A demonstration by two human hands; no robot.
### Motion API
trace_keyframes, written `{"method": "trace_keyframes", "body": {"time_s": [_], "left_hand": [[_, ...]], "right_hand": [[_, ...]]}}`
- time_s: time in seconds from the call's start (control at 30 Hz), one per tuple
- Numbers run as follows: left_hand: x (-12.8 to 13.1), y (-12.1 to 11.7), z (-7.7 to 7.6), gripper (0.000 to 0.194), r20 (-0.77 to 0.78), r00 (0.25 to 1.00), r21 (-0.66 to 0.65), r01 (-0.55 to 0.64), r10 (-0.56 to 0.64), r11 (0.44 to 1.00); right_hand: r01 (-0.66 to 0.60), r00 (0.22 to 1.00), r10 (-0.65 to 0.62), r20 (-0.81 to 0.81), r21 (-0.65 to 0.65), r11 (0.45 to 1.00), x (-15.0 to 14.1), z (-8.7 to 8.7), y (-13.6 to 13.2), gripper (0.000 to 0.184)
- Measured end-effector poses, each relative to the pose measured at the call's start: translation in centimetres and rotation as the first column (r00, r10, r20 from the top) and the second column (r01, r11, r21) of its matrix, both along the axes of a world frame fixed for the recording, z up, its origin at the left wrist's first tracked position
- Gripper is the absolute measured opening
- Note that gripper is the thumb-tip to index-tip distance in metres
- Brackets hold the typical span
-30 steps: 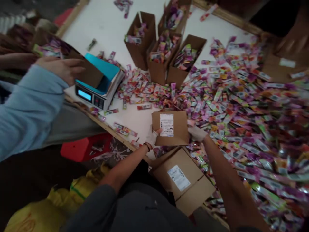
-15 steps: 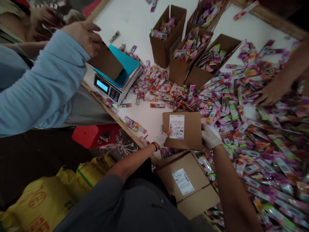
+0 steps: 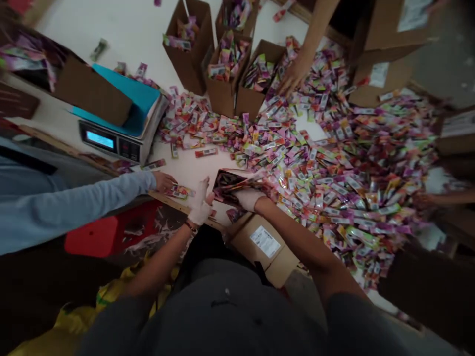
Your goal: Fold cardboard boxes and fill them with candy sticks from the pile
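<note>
My left hand (image 3: 201, 203), in a white glove, is held up with fingers extended and thumb apart, beside the left side of a small open cardboard box (image 3: 218, 194). It holds nothing. My right hand (image 3: 250, 199), also gloved, is at the mouth of that box, closed around a bunch of slim, colourful snack sachets (image 3: 248, 180); its fingertips are partly hidden. Part of the box is hidden behind this hand. Just below lies a closed carton (image 3: 280, 249) with a white label.
A scale (image 3: 128, 148) at left bears an open, sachet-filled carton (image 3: 92, 91). Tall filled boxes (image 3: 218, 96) stand at the back. Loose sachets (image 3: 334, 183) cover the right side. One co-worker's hand (image 3: 164, 181) is near my left; another's hand (image 3: 295, 74) reaches into the pile.
The small box has turned from label side up to mouth up. My left hand has let go of it; my right has moved to its mouth with sachets. The blue-sleeved arm has come down.
</note>
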State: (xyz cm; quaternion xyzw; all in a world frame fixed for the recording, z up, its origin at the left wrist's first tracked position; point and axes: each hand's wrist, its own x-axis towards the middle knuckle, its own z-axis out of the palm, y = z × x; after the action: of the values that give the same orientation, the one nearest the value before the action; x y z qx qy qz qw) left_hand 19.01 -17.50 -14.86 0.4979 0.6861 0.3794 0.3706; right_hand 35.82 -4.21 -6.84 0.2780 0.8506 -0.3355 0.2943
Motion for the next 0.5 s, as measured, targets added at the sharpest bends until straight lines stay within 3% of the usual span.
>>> {"method": "trace_keyframes", "body": {"time_s": [0.1, 0.17, 0.23, 0.3, 0.33, 0.37, 0.43, 0.5], "left_hand": [[-1.0, 2.3, 2.1, 0.072, -0.179, 0.969, 0.053, 0.183, -0.171, 0.982], [-1.2, 4.1, 4.0, 0.065, -0.338, 0.921, 0.001, 0.208, -0.196, 0.978], [-1.2, 5.6, 5.8, 0.060, -0.485, 0.844, -0.079, 0.219, -0.229, 0.973], [-0.7, 6.8, 7.1, 0.054, -0.574, 0.746, -0.183, 0.285, -0.337, 0.941], [-0.3, 7.3, 7.5, 0.049, -0.576, 0.702, -0.247, 0.339, -0.419, 0.908], [0.3, 7.7, 7.7, 0.044, -0.554, 0.665, -0.306, 0.396, -0.500, 0.866], [1.6, 8.6, 7.6, 0.034, -0.478, 0.623, -0.387, 0.483, -0.619, 0.786], [3.0, 9.3, 7.0, 0.024, -0.423, 0.619, -0.420, 0.514, -0.662, 0.748]], "right_hand": [[0.056, 0.971, -0.051, -0.234, 0.014, 0.998, 4.5, 2.0, 0.3, 0.045], [0.226, 0.916, -0.175, -0.361, 0.103, 0.969, 8.7, 3.8, 0.6, 0.042], [0.472, 0.863, -0.382, -0.330, 0.262, 0.842, 12.1, 5.0, 0.8, 0.044], [0.578, 0.812, -0.553, -0.189, 0.399, 0.712, 13.4, 5.2, 0.6, 0.053], [0.572, 0.805, -0.581, -0.119, 0.417, 0.706, 13.0, 4.9, 0.4, 0.056], [0.543, 0.820, -0.568, -0.065, 0.402, 0.737, 12.1, 4.5, 0.2, 0.056], [0.446, 0.883, -0.470, -0.004, 0.324, 0.834, 8.8, 3.3, -0.2, 0.045], [0.352, 0.924, -0.377, 0.058, 0.250, 0.902, 4.9, 2.2, -0.2, 0.039]]}}
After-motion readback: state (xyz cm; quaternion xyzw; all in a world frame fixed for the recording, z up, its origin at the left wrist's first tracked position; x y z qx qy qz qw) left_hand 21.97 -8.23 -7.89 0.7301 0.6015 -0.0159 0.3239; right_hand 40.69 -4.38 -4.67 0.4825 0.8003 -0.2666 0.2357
